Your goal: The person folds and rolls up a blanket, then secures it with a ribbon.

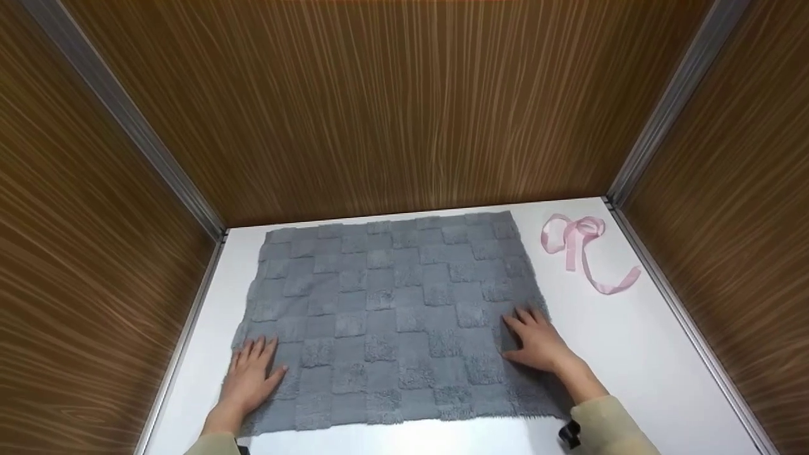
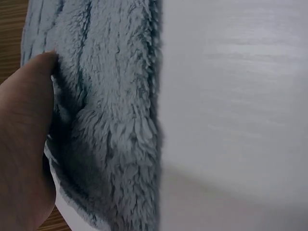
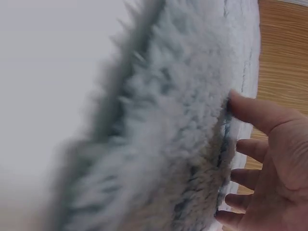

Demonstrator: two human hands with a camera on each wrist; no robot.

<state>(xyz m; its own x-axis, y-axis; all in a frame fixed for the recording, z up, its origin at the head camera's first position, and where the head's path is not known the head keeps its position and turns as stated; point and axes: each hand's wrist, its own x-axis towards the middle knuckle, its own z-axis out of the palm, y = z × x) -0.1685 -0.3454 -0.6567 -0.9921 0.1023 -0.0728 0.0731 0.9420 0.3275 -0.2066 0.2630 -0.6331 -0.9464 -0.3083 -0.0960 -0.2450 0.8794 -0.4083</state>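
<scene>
Fingers: both hands lie flat with fingers (image 1: 262, 346) straight and slightly spread, pressing down on the towel; nothing is pinched.
Left hand (image 1: 249, 376): rests palm down on the near left corner area of the towel, thumb out toward the middle. The left wrist view shows the thumb (image 2: 29, 125) against the fluffy pile at the towel's edge.
Right hand (image 1: 537, 341): rests palm down on the near right part of the towel, close to its right edge. The right wrist view shows its fingers (image 3: 255, 113) extended against the pile.
Towel (image 1: 392, 316): grey, with a raised checkered pattern, spread flat and open on the table, its far edge close to the back wall, its near edge fringed.
Table (image 1: 632, 354): white, bare surface showing to the right of the towel and along the near edge.
Ribbon (image 1: 584, 249): pink, looped into a loose bow with 1 long tail, lying on the table at the far right corner, apart from the towel.
Walls (image 1: 404, 107): wood-grain panels on 3 sides, with metal strips at the corners.
Sleeves (image 1: 607, 430): pale, covering both wrists.
</scene>
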